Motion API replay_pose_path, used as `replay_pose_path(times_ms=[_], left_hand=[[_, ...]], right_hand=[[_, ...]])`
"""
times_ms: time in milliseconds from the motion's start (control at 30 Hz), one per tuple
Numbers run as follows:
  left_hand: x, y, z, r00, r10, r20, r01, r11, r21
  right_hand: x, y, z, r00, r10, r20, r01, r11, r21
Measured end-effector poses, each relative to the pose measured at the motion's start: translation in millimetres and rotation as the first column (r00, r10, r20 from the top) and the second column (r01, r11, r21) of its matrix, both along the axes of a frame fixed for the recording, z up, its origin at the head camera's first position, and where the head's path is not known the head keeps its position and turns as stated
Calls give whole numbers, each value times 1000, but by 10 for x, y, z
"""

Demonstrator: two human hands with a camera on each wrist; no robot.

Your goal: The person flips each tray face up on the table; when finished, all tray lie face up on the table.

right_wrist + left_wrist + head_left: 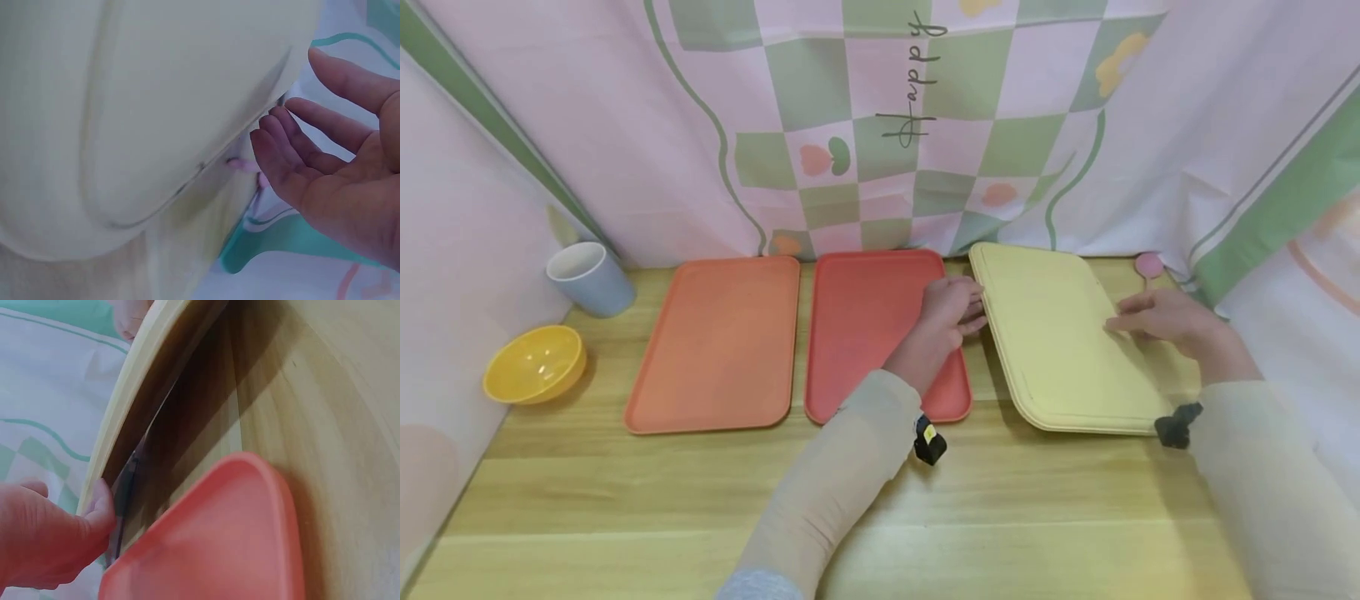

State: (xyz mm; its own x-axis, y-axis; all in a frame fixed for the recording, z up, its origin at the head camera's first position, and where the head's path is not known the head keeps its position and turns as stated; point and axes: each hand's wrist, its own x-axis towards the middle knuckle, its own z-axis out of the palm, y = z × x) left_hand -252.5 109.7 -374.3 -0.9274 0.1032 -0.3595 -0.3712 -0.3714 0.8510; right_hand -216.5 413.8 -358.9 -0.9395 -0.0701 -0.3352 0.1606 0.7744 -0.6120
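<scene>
A pale yellow tray (1060, 333) stands tilted at the right of the table, its left side raised and casting a shadow in the left wrist view. My left hand (951, 308) is at that raised rim, a digit touching its underside (134, 419) and the hand beside the edge (53, 537). My right hand (1172, 321) is at the tray's right edge; its fingers (281, 150) are spread and loosely bent, with nothing held. Whether a fingertip touches there is unclear. A red tray (868, 333) lies flat, partly under my left forearm. An orange tray (722, 342) lies left of it.
At the far left stand a blue cup (591, 279) and a yellow bowl (535, 367). A pink round-headed utensil (1148, 265) lies behind my right hand. A checkered curtain (887, 125) hangs along the table's back edge. Wooden tabletop (625, 517) stretches across the front.
</scene>
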Motion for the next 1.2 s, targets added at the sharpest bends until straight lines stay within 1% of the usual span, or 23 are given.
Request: replay_pose_path(times_ms=[133,267,367,433,500,600,667,700,833,967,1100,1200], left_hand=[[-4,-24,23,1000,-19,-2,19,999,45],[1,-41,43,1000,-27,-6,28,996,80],[13,-49,57,999,-32,-12,33,995,93],[25,-52,68,999,-34,-14,35,994,99],[37,-52,82,999,-37,-18,38,993,108],[55,-46,109,999,-39,-22,42,991,126],[66,-43,127,999,-47,-26,50,989,138],[72,-41,136,998,-48,-27,52,988,144],[95,-42,163,998,-57,-33,61,984,170],[110,-33,183,997,-60,-42,66,979,190],[130,-25,203,996,-69,-51,78,976,201],[139,-23,209,996,-70,-52,80,975,205]], right_hand=[[0,-179,131,996,35,-77,-37,999,-21],[24,-424,283,980,61,-189,-65,998,-15],[67,-625,379,970,45,-238,-58,997,-45],[102,-760,426,969,30,-247,-49,996,-69],[125,-896,457,970,21,-243,-53,991,-123],[150,-1078,477,968,42,-247,-80,986,-145],[160,-1177,476,970,66,-235,-109,978,-175],[167,-1220,473,969,76,-234,-119,978,-173],[191,-1360,465,973,93,-209,-126,981,-146],[181,-1441,458,975,106,-194,-125,988,-88],[167,-1478,456,970,140,-197,-137,990,28],[164,-1514,459,965,173,-196,-147,979,140]])
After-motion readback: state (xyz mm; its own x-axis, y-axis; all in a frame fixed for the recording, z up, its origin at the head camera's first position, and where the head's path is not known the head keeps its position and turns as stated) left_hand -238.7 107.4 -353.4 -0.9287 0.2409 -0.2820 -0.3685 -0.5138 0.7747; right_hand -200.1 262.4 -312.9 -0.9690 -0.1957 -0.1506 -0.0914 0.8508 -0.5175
